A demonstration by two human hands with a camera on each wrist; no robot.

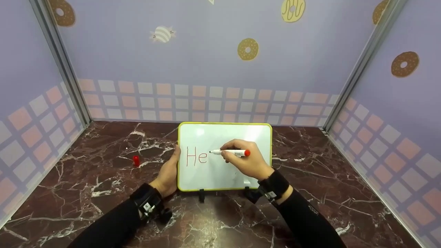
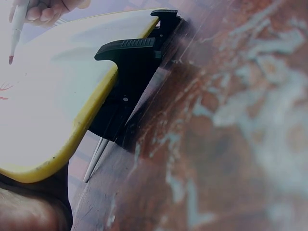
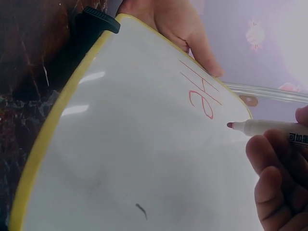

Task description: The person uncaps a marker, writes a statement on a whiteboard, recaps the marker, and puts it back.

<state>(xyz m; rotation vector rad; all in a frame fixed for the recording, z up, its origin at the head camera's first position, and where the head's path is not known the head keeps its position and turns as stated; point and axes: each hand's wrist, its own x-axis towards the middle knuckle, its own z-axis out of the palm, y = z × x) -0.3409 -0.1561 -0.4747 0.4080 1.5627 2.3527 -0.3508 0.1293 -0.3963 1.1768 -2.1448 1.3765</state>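
Observation:
A small whiteboard (image 1: 224, 175) with a yellow frame leans upright on the table, with "He" written on it in red. My left hand (image 1: 167, 174) holds its left edge, thumb along the frame; the other fingers are hidden behind the board. My right hand (image 1: 249, 160) pinches a white marker (image 3: 269, 128) with a red end. The marker's uncapped tip points at the board just right of the "e"; in the right wrist view a small gap seems to separate them. The red cap (image 1: 136, 161) lies on the table, left of my left hand.
Black stand clips (image 2: 132, 62) hold the board's lower edge, with a thin metal leg (image 2: 96, 159) behind. The dark marbled table (image 1: 103, 193) is walled in by patterned panels (image 1: 206, 62) at the back and both sides. A short dark mark (image 3: 141, 211) shows low on the board.

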